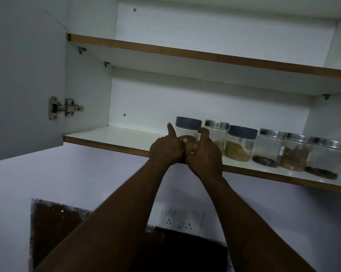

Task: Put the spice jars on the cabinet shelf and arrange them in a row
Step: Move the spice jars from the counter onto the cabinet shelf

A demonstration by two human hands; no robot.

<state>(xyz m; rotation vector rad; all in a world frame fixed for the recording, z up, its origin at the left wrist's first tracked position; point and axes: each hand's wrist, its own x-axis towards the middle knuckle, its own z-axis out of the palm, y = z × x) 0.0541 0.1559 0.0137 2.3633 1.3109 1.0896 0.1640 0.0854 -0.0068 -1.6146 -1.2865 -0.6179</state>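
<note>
Several clear spice jars stand in a row on the right half of the lower cabinet shelf (110, 135). The leftmost jar (188, 123) has a blue-grey lid and brownish spice inside. My left hand (165, 150) and my right hand (204, 154) hold it between them at the shelf's front edge, hiding its lower part. One left finger points straight up along the jar's left side. Right of it stand a steel-lidded jar (216, 125), a blue-lidded jar of yellow powder (238, 148), and more steel-lidded jars (296, 152) with dark spices.
The cabinet door (24, 75) hangs open on the left, with a steel hinge (65, 107). The upper shelf (165, 50) runs across above. The lower shelf's left half is bare. Below on the wall are a white socket plate (182, 218) and a dark backsplash (57, 222).
</note>
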